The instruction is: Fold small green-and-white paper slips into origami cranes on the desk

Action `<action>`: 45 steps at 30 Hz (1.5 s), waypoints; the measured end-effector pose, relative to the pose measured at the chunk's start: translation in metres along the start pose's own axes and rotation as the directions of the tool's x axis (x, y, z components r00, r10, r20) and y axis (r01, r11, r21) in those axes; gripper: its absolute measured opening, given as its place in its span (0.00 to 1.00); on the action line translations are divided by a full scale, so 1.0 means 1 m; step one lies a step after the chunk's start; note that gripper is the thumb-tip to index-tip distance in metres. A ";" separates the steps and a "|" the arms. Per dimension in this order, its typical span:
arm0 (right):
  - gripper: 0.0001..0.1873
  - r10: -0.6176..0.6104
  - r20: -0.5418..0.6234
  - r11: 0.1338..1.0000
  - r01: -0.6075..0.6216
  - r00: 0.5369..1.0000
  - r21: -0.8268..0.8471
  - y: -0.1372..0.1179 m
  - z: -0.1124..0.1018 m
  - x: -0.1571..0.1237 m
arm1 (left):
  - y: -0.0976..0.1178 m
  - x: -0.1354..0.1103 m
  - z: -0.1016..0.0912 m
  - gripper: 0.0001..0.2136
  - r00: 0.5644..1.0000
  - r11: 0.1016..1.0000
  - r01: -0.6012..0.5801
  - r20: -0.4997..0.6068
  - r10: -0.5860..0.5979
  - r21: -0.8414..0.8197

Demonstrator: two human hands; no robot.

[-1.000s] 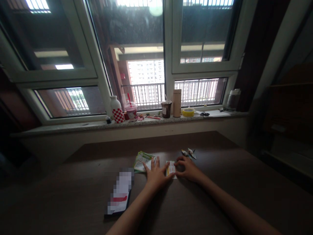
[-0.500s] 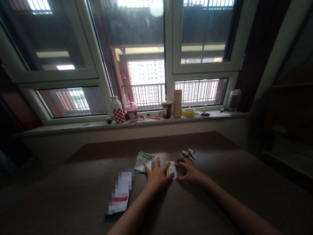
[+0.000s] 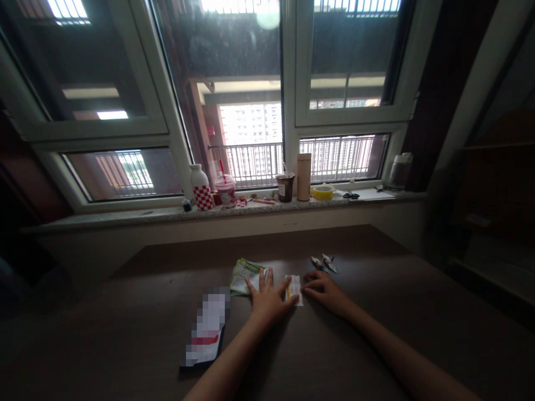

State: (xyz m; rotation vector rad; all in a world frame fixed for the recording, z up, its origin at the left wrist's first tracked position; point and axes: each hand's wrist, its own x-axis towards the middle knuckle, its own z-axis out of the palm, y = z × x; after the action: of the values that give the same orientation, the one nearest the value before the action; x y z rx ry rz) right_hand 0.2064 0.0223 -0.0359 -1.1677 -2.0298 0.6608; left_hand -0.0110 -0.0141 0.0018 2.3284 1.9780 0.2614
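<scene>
A small folded slip of white and yellow paper (image 3: 295,288) lies on the dark wooden table (image 3: 376,334). My left hand (image 3: 267,301) rests flat beside it with fingers spread, thumb and forefinger touching the paper's left edge. My right hand (image 3: 326,289) lies on the table at the paper's right edge, fingers stretched toward it and pressing it down.
A green printed sheet stack (image 3: 244,274) sits left of my left hand. Small folded paper figures (image 3: 324,262) lie beyond my right hand. A phone (image 3: 205,328) lies at the left. The windowsill (image 3: 125,214) holds a checked bottle (image 3: 200,187), cups (image 3: 285,186), a flask (image 3: 303,176), a tape roll (image 3: 322,191).
My right hand has flattened and slid slightly along the paper's right edge; before, its fingers were curled over the slip. The left hand has stayed put.
</scene>
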 end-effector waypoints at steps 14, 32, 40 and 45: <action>0.13 -0.001 0.004 0.989 0.002 1.000 -0.149 -0.006 0.003 0.007 | 0.000 0.002 0.000 0.32 1.000 1.000 0.006 0.023 -0.006 0.010; 0.16 0.024 -0.049 0.919 -0.041 0.998 -0.393 -0.012 0.006 0.015 | 0.002 0.000 -0.005 0.32 0.998 1.000 0.013 0.055 -0.014 0.012; 0.18 0.051 -0.070 0.889 -0.077 0.996 -0.451 -0.018 0.008 0.015 | 0.005 -0.001 -0.008 0.32 0.998 0.999 0.023 0.059 -0.024 0.023; 0.18 0.060 -0.063 0.883 -0.082 0.996 -0.462 -0.020 0.007 0.015 | 0.002 -0.002 -0.006 0.29 0.999 1.000 -0.012 0.046 0.012 0.017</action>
State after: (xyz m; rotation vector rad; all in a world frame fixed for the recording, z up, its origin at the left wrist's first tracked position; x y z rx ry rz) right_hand 0.1853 0.0258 -0.0216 -1.5180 -2.1789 0.1702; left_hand -0.0103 -0.0169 0.0083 2.3357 1.9539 0.1908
